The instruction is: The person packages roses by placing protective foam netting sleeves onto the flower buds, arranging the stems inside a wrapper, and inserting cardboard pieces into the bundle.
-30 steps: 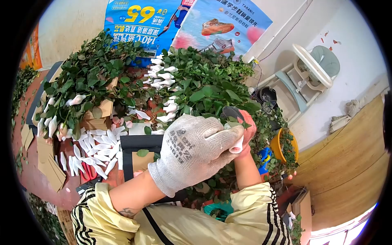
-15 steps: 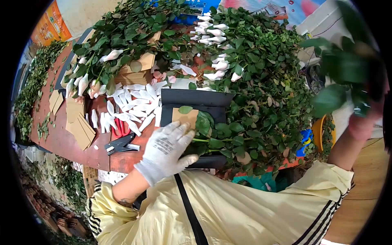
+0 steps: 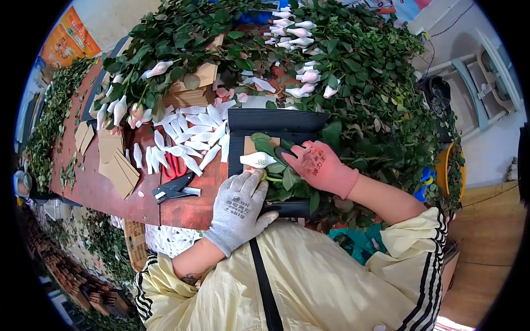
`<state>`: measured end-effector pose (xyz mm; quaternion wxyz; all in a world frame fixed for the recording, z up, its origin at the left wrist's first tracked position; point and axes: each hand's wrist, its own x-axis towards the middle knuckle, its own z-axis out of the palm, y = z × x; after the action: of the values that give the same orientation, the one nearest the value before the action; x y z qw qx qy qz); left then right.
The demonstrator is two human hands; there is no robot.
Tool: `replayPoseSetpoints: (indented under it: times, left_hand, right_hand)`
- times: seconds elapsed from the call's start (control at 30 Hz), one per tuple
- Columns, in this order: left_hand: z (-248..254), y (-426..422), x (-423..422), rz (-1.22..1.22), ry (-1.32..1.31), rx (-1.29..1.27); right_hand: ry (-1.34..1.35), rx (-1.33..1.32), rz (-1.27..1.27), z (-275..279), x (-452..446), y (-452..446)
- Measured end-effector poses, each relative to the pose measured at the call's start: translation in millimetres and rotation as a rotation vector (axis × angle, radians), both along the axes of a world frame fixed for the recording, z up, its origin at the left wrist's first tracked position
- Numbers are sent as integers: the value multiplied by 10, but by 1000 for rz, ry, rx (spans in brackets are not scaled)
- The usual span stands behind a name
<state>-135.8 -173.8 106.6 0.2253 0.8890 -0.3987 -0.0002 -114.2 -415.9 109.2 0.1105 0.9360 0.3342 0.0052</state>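
Observation:
My left hand (image 3: 237, 207), in a grey glove, lies with its fingers stretched out flat on the near part of the black corrugated holder (image 3: 279, 117). Its fingertips are just below a rose (image 3: 257, 160) whose bud is sleeved in white foam net. My right hand (image 3: 320, 168), in a pink glove, is closed on the rose's leafy stem just right of the bud; the fingertips are partly hidden among leaves. Behind the bud, a piece of brown cardboard (image 3: 254, 144) lies inside the holder.
White foam net sleeves (image 3: 193, 132) are heaped left of the holder, near red-handled scissors (image 3: 174, 167) and a black stapler (image 3: 173, 188). Cardboard pieces (image 3: 118, 171) lie farther left. Netted roses (image 3: 298, 41) and leafy stems (image 3: 370, 71) cover the back and right.
My right hand has come down from the upper right with a leafy stem to the holder, where a netted rose now lies. My left hand stays at the holder's near left side.

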Motion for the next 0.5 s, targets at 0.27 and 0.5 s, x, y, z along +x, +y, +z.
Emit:
replayPoseSetpoints:
  times: [0.27,0.5]
  left_hand:
    - [88,15,69,-66,-16,13]
    - [65,-174,258,-84,-36,132]
  right_hand:
    - [8,26,71,-320,44,-44]
    - [222,31,25,96,184,-105]
